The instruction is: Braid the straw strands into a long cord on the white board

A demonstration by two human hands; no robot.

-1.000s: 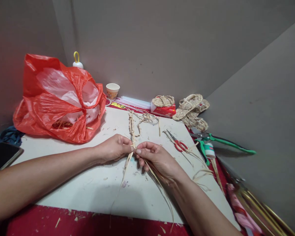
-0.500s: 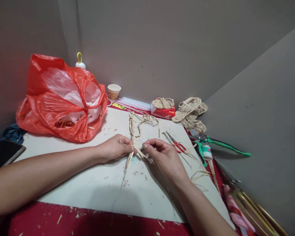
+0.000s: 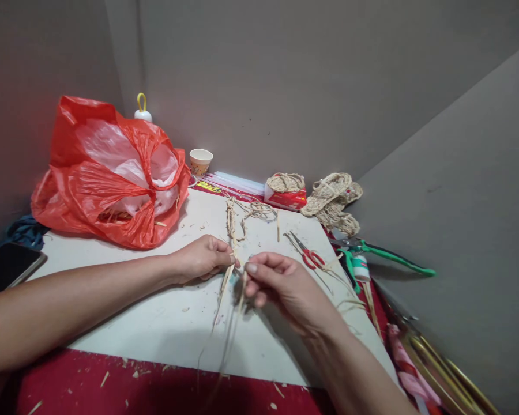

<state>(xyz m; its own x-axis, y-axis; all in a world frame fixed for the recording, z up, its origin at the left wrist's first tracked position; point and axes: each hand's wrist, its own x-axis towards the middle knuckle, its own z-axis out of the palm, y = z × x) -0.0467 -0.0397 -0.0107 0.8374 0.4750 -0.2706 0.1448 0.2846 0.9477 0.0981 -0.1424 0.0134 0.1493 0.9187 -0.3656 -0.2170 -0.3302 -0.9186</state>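
Note:
Near the middle of the white board (image 3: 155,328), my left hand (image 3: 205,257) pinches a narrow straw braid (image 3: 230,222) between thumb and fingers. The braid runs away from me, and loose straw ends (image 3: 221,300) trail from the pinch toward me. My right hand (image 3: 277,282) sits just right of it, thumb and forefinger closed on a straw strand (image 3: 243,291) that hangs down, blurred by motion. Beyond my hands lie thin twisted cords (image 3: 259,210). Red-handled scissors (image 3: 313,258) rest on the board to the right of my right hand.
A red plastic bag (image 3: 90,196) fills the left side, with a phone (image 3: 11,268) in front. Along the back stand a paper cup (image 3: 200,162), a red packet (image 3: 285,199) and woven straw soles (image 3: 335,199). Green-handled shears (image 3: 393,256) and a small bottle (image 3: 361,268) lie right.
My right hand has shifted slightly left and down, swinging its straw strand from pointing rightward to hanging toward me. My left hand keeps its pinch in nearly the same place.

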